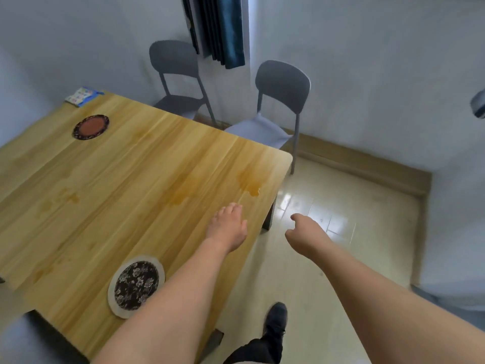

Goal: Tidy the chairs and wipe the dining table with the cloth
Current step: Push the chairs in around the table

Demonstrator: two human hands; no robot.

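Judging by how things lie, the job has barely begun. The light wooden rectangular worktop (118, 179) carries amber wet patches: one spill (249, 183) near its far right corner, another stain (181, 195) just left of that, and fainter marks towards its left side, so the wiping appears not yet done. No cloth shows anywhere in view, on the worktop or in either hand, so I cannot tell where it is; it will presumably have to be fetched. The two dark grey plastic chairs also look untidied: the left grey chair (178, 80) stands beyond the worktop's far edge, close to the wall below the dark blue curtain (217, 27), and the right grey chair (278, 106) stands just off the far right corner, angled away and not pushed in. The left hand (227, 227) hovers over or rests on the worktop near its right edge with fingers relaxed and holding nothing; contact is unclear. The right hand (301, 232) hangs off the right edge above the pale tiled floor (341, 206), fingers loosely curled, also holding nothing. Still on the worktop are a black floral round mat (136, 285) near the near edge, a reddish round mat (90, 126) towards the far left, and a small blue printed card (82, 95) at the far left corner; these would probably need lifting for a full wipe.
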